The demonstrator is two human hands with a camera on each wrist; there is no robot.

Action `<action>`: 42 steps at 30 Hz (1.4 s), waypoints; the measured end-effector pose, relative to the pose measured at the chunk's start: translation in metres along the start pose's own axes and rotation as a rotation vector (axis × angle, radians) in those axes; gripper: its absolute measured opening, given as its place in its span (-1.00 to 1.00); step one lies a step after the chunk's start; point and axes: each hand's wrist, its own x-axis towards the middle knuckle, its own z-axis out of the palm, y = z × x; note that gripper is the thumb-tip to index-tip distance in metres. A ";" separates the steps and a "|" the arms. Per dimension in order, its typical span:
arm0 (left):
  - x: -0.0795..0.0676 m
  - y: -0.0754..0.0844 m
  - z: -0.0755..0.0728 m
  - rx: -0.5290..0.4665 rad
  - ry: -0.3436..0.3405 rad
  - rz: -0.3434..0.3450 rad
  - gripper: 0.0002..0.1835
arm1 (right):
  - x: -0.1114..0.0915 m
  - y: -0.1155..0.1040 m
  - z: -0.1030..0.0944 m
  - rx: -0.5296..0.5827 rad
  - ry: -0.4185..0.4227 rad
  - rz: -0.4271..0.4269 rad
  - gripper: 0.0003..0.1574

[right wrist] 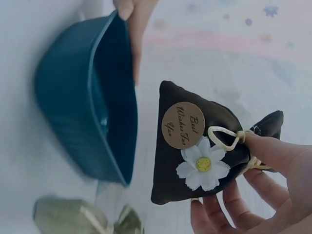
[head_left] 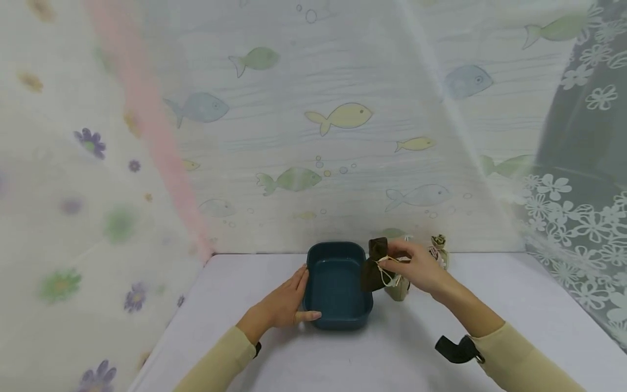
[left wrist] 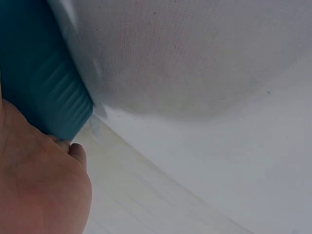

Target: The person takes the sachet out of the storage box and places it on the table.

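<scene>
In the head view, a dark teal rectangular basin (head_left: 338,324) stands on the table. My left hand (head_left: 281,305) rests along its left side, fingers stretched along the wall and thumb lying on the near rim; the left wrist view shows that hand (left wrist: 44,180) against the ribbed outer wall. Between thumb and fingers, my right hand (head_left: 416,267) pinches the tied neck of a dark brown drawstring pouch (head_left: 373,276), raised by the basin's right rim. On the pouch (right wrist: 170,180), the right wrist view shows a white flower and a round tag reading "Best Wishes For You".
A green-beige pouch (head_left: 399,291) stands right of the basin, partly behind the brown one. Further back, another pouch (head_left: 441,250) stands near the table's far edge, partly behind my right hand. A fish-patterned curtain (head_left: 294,136) hangs behind the white table (head_left: 490,294).
</scene>
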 end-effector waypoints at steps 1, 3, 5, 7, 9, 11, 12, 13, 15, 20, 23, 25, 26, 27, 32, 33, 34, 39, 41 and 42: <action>0.000 0.000 0.000 -0.001 0.000 0.000 0.24 | -0.003 0.002 -0.003 -0.011 0.009 -0.003 -0.39; 0.000 -0.001 0.001 0.003 0.003 -0.001 0.24 | -0.008 0.007 -0.010 -0.026 0.024 -0.013 -0.40; 0.000 -0.002 0.002 0.009 0.011 -0.003 0.24 | -0.012 0.011 -0.018 -0.046 0.040 -0.023 -0.40; 0.001 -0.004 0.002 0.019 0.015 -0.005 0.23 | -0.016 0.015 -0.026 -0.056 0.059 -0.030 -0.43; 0.001 -0.006 0.002 0.024 0.019 -0.009 0.24 | -0.019 0.020 -0.034 -0.070 0.078 -0.029 -0.48; 0.001 -0.007 0.002 0.020 0.023 -0.008 0.23 | -0.024 0.027 -0.040 -0.085 0.095 -0.017 -0.46; 0.001 -0.007 0.002 0.016 0.023 -0.006 0.23 | -0.026 0.030 -0.043 -0.095 0.103 -0.005 -0.45; 0.001 -0.007 0.002 0.014 0.024 -0.004 0.24 | -0.028 0.034 -0.045 -0.109 0.107 0.002 -0.44; 0.000 -0.007 0.004 0.009 0.024 -0.002 0.24 | -0.033 0.042 -0.048 -0.136 0.106 0.025 -0.37; -0.001 -0.006 0.005 0.007 0.025 0.006 0.24 | -0.042 0.063 -0.049 -0.169 0.096 0.077 -0.39; -0.001 -0.006 0.005 0.009 0.023 0.005 0.24 | -0.045 0.077 -0.046 -0.181 0.085 0.103 -0.45; -0.001 -0.006 0.005 0.007 0.024 0.006 0.24 | -0.046 0.085 -0.043 -0.189 0.073 0.109 -0.49; -0.001 -0.007 0.005 0.007 0.023 0.006 0.24 | -0.046 0.090 -0.041 -0.192 0.071 0.113 -0.52; -0.001 -0.007 0.005 0.009 0.023 0.010 0.24 | -0.046 0.093 -0.040 -0.195 0.071 0.114 -0.54; 0.002 -0.008 0.003 0.007 0.032 0.021 0.24 | -0.043 0.108 -0.034 -0.189 0.078 0.120 -0.67; 0.002 -0.008 0.003 0.003 0.029 0.018 0.24 | -0.042 0.110 -0.033 -0.186 0.082 0.123 -0.68; 0.003 -0.009 0.003 -0.002 0.030 0.014 0.24 | -0.042 0.112 -0.031 -0.182 0.084 0.125 -0.69; 0.000 -0.009 0.003 -0.019 0.010 0.001 0.25 | -0.043 0.115 -0.028 -0.152 0.094 0.130 -0.63; -0.002 -0.008 0.000 -0.043 0.000 0.001 0.26 | -0.045 0.115 -0.028 -0.151 0.093 0.132 -0.56; -0.004 -0.007 -0.002 -0.071 -0.004 -0.001 0.25 | -0.047 0.114 -0.029 -0.155 0.095 0.126 -0.52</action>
